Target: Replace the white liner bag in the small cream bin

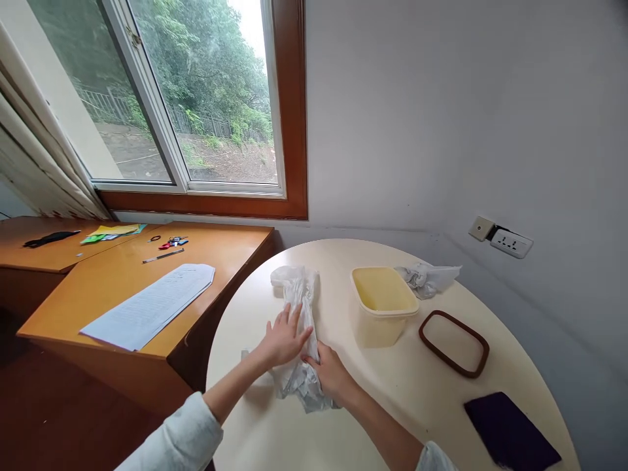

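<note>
Two hands meet on a crumpled white bag (305,297) at the left of the round surface (432,412): the left hand (283,340) lies on it, fingers spread, while the right hand (333,374) half curls at its right edge, and I can't tell whether it pinches the plastic. To their right I see a yellow tub (379,327), another bag (428,281) beside it, a brown ring (443,357) and, nearer, a dark cloth (513,432).

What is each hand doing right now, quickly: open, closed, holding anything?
Left hand: open, fingers spread, laid on the plastic bag.
Right hand: curled at the bag's edge; whether it grips cannot be told.
</note>
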